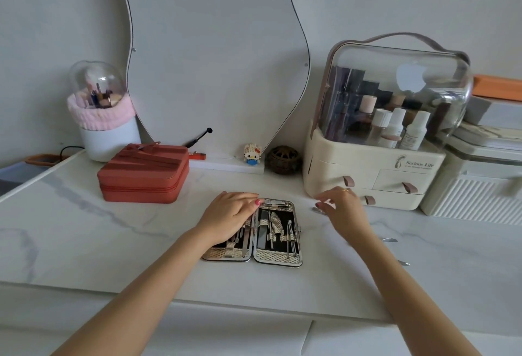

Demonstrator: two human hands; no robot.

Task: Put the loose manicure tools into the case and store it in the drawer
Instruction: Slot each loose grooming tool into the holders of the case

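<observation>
a: the manicure case (pixel 278 259) has a silver woven pattern, black lining?
b: yes. the zip box (pixel 142 176) is terracotta red, the countertop (pixel 84 228) white marble with grey veins.

marble top (pixel 84 223) | open manicure case (pixel 278 259) (centre) | red zip case (pixel 141 183) | cream organizer (pixel 339 169) | loose tools (pixel 389 240)

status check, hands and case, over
Left hand flat on open case. Right hand reaching for loose tool. Two more tools loose at right.
</observation>
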